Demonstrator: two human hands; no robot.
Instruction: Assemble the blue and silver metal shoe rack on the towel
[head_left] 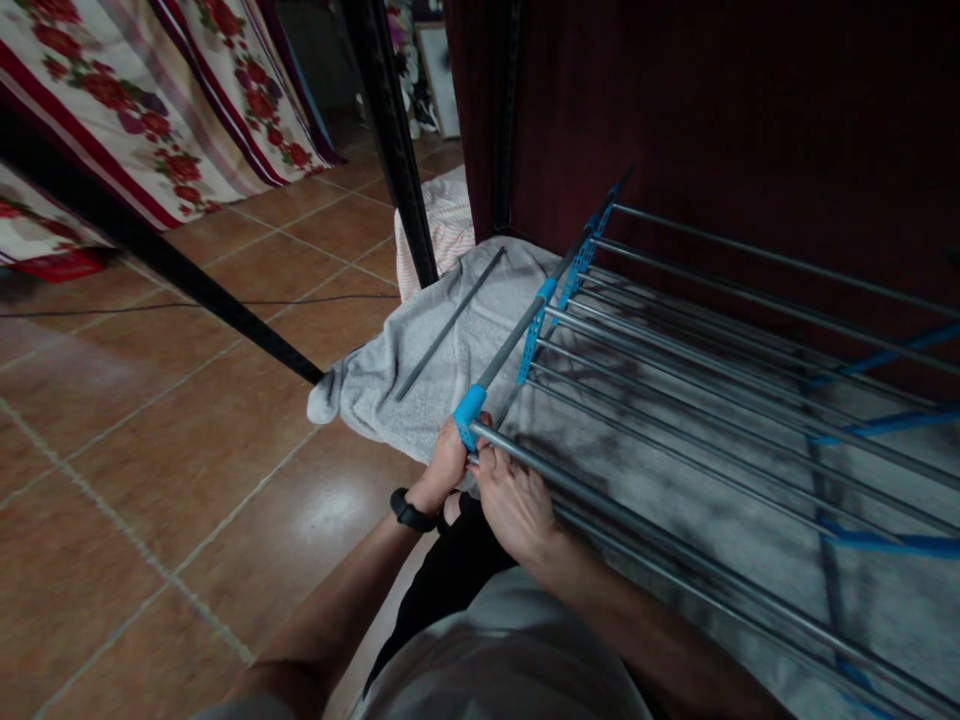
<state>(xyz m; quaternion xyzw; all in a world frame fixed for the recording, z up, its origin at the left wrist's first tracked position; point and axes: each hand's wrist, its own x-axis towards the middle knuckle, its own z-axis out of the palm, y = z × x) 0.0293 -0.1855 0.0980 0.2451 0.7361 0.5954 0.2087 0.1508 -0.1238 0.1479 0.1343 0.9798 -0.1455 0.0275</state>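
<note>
A rack of grey metal rods (pixel 675 345) with blue plastic joints, which looks like a clothes drying rack, stretches across the right side. At its near left corner is a blue corner connector (pixel 469 408). My left hand (pixel 448 458), with a black band on the wrist, is closed around the lower part of that connector. Just to the right, my right hand (pixel 517 500) has its fingers bent and closed around a lower metal rod beside the connector, under the thick front rod (pixel 600 502). Both hands' fingertips are partly hidden behind the connector and rods.
A loose grey rod (pixel 450 325) lies on a grey cloth (pixel 397 345) left of the rack. Black metal posts (pixel 397 150) rise at the left, near a floral curtain (pixel 157 110). A dark red panel (pixel 712 110) stands behind the rack. A thin cable (pixel 300 302) crosses the tiled floor.
</note>
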